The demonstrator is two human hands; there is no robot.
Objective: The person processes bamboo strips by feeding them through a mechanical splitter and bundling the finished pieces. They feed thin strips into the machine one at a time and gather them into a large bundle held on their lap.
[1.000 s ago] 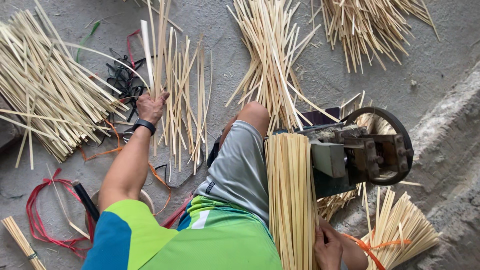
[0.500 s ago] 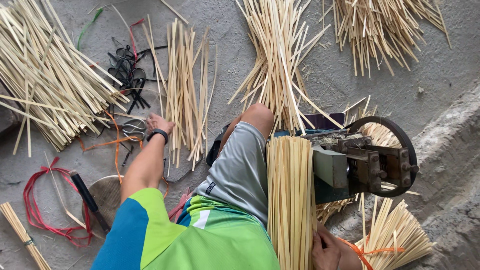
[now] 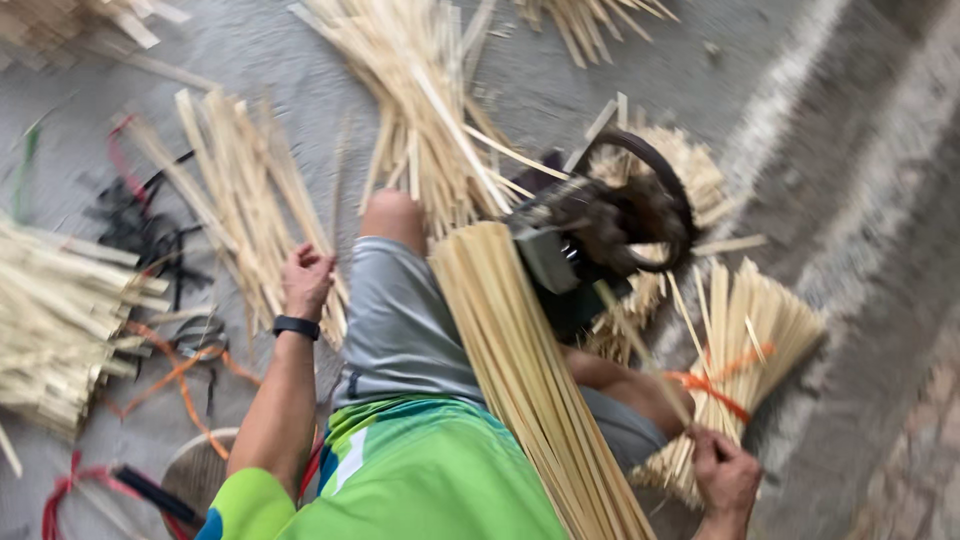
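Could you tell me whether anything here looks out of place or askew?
Nothing looks damaged, but the floor is untidy: loose bamboo sticks fan out unevenly, and orange and black cords lie tangled beside the left hand. The tied bundle above the right hand splays at its top. The picture is blurred.

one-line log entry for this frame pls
left hand: on loose bamboo strips | right hand: at tied strip bundle | long bundle across lap | machine ahead | grips unclear

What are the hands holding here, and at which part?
The left hand rests on loose bamboo sticks on the floor; a grip cannot be told. The right hand touches the near end of a tied stick bundle.
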